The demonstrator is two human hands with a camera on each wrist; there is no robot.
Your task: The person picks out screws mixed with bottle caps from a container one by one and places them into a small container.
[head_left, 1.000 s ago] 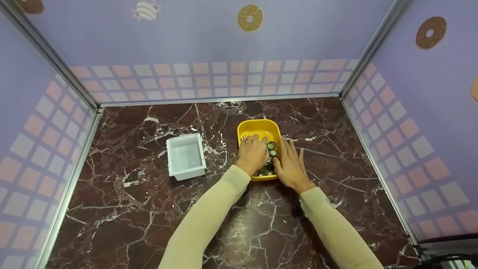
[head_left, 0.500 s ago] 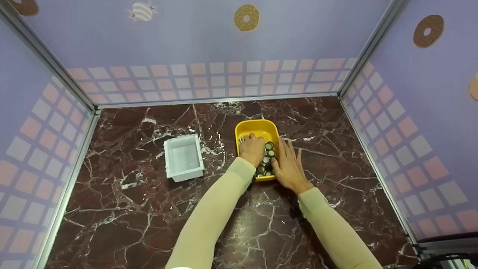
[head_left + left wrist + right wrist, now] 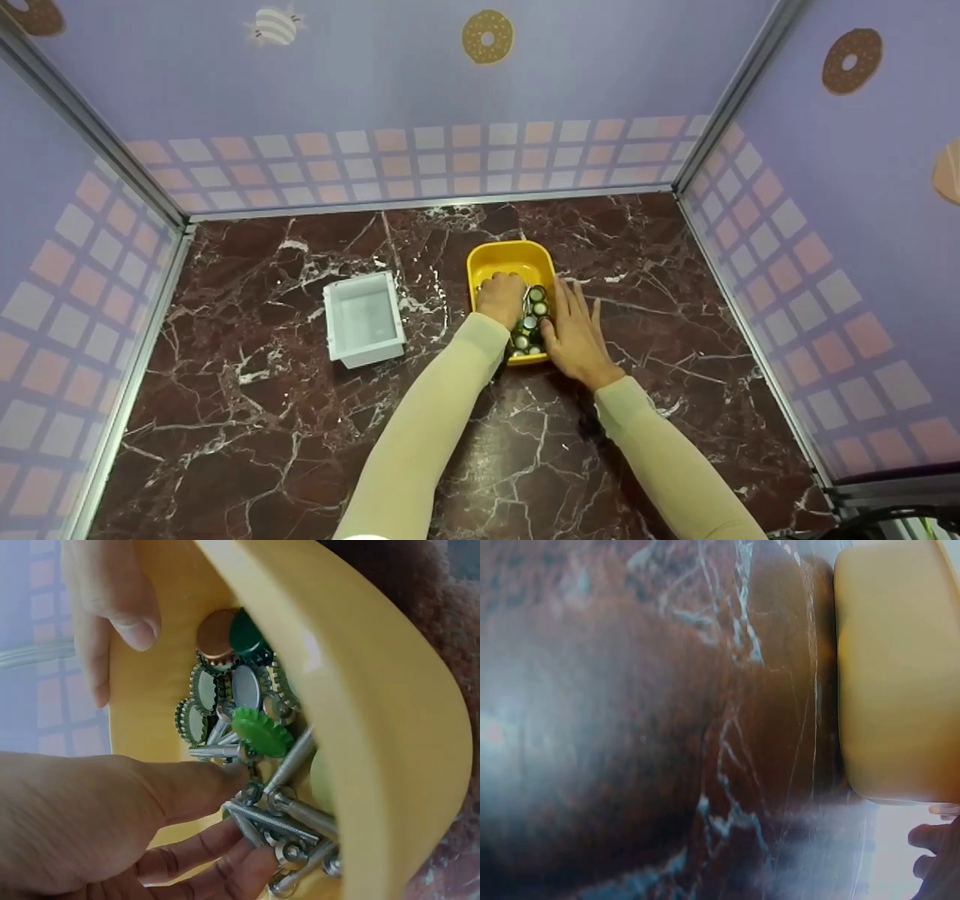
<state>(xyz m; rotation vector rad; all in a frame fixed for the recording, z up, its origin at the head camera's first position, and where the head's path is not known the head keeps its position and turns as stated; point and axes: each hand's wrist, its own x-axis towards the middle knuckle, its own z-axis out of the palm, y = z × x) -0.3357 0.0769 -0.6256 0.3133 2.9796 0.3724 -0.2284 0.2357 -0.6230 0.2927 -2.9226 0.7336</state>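
A yellow bin point(image 3: 517, 255) holds crimped bottle caps point(image 3: 259, 731), some green, copper or silver, and several metal screws point(image 3: 277, 821). My left hand point(image 3: 501, 298) reaches down inside the bin. In the left wrist view, its thumb and bent fingers point(image 3: 247, 866) close around screws in the pile, beside the caps. My right hand point(image 3: 576, 341) rests along the bin's right side with straight fingers, its thumb over the rim. The right wrist view shows the bin's outer wall point(image 3: 900, 675) and some fingertips at the lower right.
Left of the yellow bin stands a white rectangular tub point(image 3: 365, 319) with nothing visible inside. Both sit on a dark red marbled tabletop point(image 3: 247, 450). Lilac panels point(image 3: 375, 82) enclose the back and sides. A black cable-like object point(image 3: 900, 517) lies at the lower right corner.
My left hand's fingers have gone from stretched out to curled, deeper in the bin, uncovering more caps beside them. My right hand stays against the bin. The view has shifted slightly.
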